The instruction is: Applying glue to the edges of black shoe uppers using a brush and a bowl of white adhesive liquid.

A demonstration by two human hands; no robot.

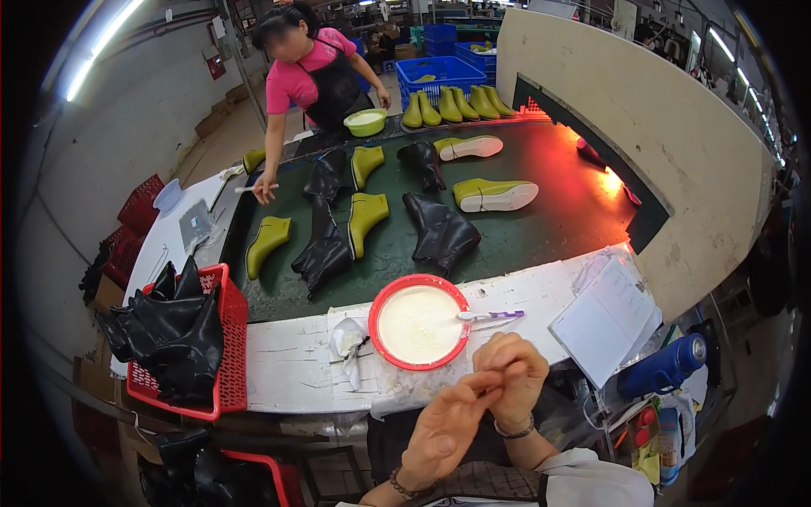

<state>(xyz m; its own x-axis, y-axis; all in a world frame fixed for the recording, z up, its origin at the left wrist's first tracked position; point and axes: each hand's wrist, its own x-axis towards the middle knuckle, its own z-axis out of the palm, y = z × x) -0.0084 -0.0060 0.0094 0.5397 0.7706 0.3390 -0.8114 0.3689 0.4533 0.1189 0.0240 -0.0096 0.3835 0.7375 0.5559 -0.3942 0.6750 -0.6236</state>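
My left hand is open, its fingers stretched toward my right hand and its thumb apart. Curled fingers of the right hand meet the left fingertips; whether anything small is pinched there is hidden. Both hands are just in front of a red-rimmed basin of cream-coloured liquid. Across its right rim lies a purple-and-white toothbrush-like brush. Beyond, on a dark green belt, lie yellow-green shoe lasts, two with pale soles showing, and black boot uppers.
A red basket of black boot uppers stands at left, beside a crumpled white cloth. Papers and a blue flask are at right. Across the belt a co-worker holds a pale stick-like tool near a green basin. A glowing tunnel opening is at right.
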